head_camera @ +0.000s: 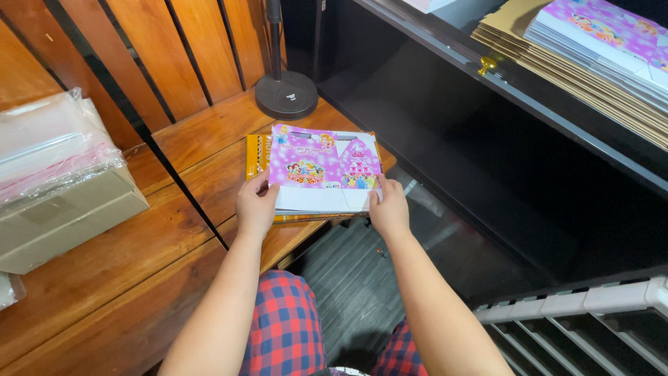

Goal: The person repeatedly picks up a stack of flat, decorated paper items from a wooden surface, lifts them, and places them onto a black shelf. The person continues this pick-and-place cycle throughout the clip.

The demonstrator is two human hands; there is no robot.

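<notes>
The left hand [256, 203] and right hand [387, 207] each pinch one side of the flat pink box [325, 169]. It lies wide between them on the counter [209, 132].

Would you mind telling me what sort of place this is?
Probably a home packing corner: flat pink printed cartons on a wooden bench, stacked brown cardboard sheets on a black upright piano.

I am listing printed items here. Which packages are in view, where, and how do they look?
Flat pink-and-white cartoon carton blank: wooden bench, between both hands.
Orange flat cartons: beneath it.
Brown cardboard box under clear plastic: left.
Stack of pink cartons and brown sheets: upper right.
</notes>
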